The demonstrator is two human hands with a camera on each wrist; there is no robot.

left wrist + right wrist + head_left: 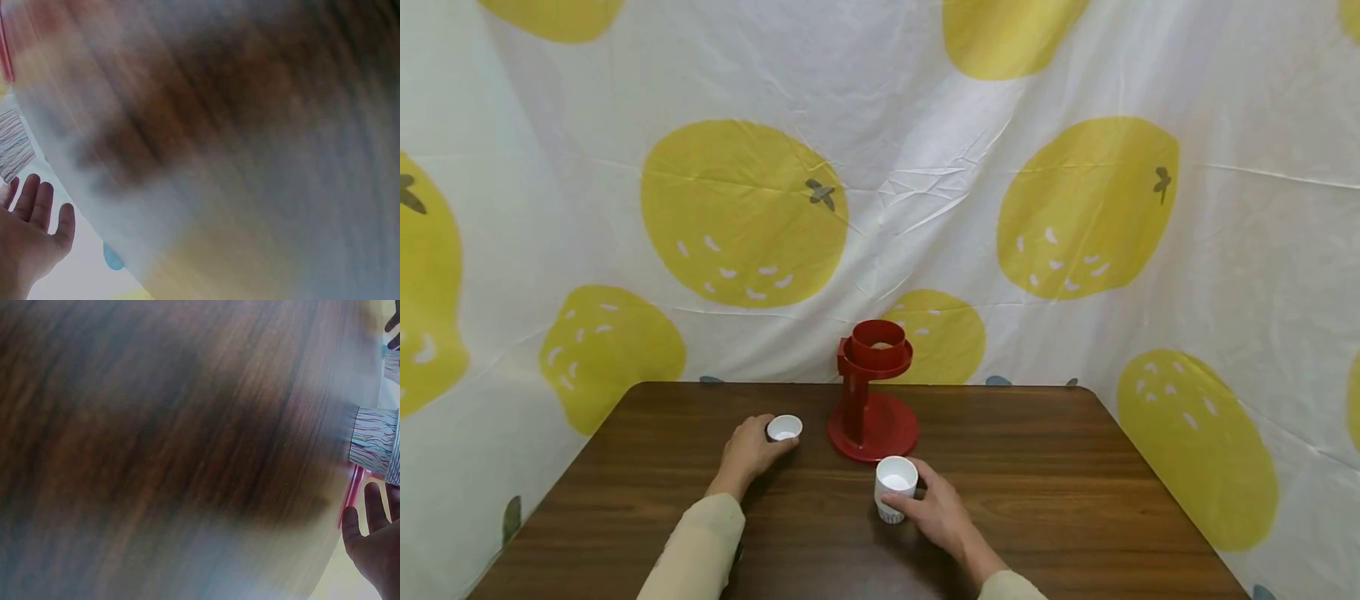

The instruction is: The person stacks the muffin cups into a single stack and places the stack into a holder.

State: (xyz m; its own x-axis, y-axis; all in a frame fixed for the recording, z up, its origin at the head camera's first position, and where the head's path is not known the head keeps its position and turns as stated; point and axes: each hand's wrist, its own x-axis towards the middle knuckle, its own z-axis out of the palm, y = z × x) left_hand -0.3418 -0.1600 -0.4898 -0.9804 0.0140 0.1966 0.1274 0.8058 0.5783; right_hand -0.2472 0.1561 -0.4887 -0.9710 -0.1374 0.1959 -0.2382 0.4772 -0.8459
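Note:
In the head view my left hand point(751, 448) grips a small white paper cup point(785, 428) on the table, thumb at its near side and fingers behind. My right hand point(942, 510) holds a taller-looking white paper cup point(896, 477) upright, thumb across its front. Wavy coloured lines cover that cup's side point(372, 439) in the right wrist view, with a ribbed band nearer the hand. Similar lines mark the left cup point(15, 145) in the left wrist view, where the outer fingers point(42, 203) are spread. Both cups stand mouth up.
A red stand point(856, 408) with a round base and a ring-shaped holder point(880, 357) on top rises between and behind the hands. Something pale shows inside the ring. The brown wooden table point(1037, 475) ends against a lemon-printed cloth point(917, 158) at the back.

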